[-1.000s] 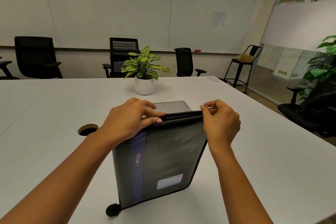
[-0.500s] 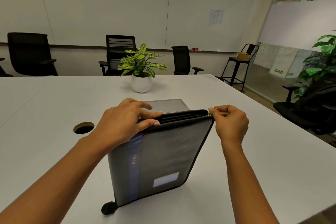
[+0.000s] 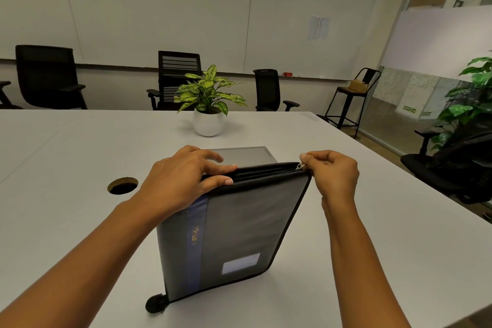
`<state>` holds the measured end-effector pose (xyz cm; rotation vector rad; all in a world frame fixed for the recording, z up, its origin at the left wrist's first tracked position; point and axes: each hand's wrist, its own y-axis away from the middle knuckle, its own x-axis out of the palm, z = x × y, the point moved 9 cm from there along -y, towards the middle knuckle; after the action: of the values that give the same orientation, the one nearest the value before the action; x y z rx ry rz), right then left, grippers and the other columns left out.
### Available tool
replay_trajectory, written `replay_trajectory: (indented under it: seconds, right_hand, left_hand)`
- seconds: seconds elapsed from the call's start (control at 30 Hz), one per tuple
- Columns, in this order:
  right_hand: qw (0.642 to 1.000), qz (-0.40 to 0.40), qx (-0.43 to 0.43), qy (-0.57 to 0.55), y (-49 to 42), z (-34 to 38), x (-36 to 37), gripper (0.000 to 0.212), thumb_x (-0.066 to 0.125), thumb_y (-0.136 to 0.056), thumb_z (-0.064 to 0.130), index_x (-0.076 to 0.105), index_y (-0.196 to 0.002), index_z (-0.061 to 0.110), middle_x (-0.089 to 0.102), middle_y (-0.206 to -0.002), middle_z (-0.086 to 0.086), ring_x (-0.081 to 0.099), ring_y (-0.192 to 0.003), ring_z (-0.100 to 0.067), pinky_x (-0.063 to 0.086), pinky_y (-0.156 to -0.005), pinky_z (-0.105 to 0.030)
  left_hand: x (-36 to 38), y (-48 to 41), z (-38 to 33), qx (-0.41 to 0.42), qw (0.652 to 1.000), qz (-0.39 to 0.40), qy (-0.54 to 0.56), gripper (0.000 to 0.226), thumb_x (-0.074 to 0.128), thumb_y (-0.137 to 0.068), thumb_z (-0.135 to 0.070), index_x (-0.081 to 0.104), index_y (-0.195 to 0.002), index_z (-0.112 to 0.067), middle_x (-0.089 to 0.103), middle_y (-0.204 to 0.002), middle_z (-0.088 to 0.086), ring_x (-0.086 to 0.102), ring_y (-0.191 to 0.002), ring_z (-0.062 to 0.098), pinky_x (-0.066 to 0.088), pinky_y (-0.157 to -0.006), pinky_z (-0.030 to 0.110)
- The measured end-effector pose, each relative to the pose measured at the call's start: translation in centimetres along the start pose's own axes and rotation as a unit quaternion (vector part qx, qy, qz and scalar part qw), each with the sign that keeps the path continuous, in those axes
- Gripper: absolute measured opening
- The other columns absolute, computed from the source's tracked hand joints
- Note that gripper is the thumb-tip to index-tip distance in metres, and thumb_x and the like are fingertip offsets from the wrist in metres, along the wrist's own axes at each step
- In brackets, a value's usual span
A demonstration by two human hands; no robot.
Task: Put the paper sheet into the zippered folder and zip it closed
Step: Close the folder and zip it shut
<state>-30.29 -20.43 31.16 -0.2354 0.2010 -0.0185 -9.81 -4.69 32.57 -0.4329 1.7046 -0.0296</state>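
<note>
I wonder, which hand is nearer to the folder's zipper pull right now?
Right. The right hand pinches the zipper pull at the zippered folder's top right corner; the left hand grips the top edge farther left, apart from it.

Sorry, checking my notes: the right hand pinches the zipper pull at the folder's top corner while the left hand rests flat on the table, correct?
Not quite. In the head view the left hand grips the top edge of the folder, not the table; the right hand pinches the zipper pull at the top corner.
</note>
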Motion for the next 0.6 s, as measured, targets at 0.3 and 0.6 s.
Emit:
replay_trajectory:
  seconds: [0.3,0.6]
  right_hand:
    - [0.992,-0.008,-0.100,0.080,3.6,4.1,1.9,0.009,0.071,-0.078,0.026,0.070,-0.080,0.018,0.070,-0.076,0.000,0.059,-0.068,-0.012,0.039,-0.058,-0.017]
    - [0.982,0.061,-0.157,0.089,8.5,6.4,7.0,0.010,0.067,-0.080,0.031,0.069,-0.083,0.021,0.072,-0.079,0.002,0.064,-0.071,-0.010,0.053,-0.067,-0.025]
  left_hand:
    - [0.1,-0.2,0.3,0.001,1.000,-0.004,0.021,0.041,0.039,-0.080,-0.061,0.047,-0.121,-0.056,0.049,-0.133,-0.020,0.035,-0.125,0.008,0.036,-0.070,0.026]
    - [-0.4,-0.4,0.2,0.004,0.999,-0.049,0.016,0.035,0.046,-0.083,-0.056,0.058,-0.115,-0.048,0.057,-0.126,-0.017,0.044,-0.118,0.010,0.036,-0.064,0.026]
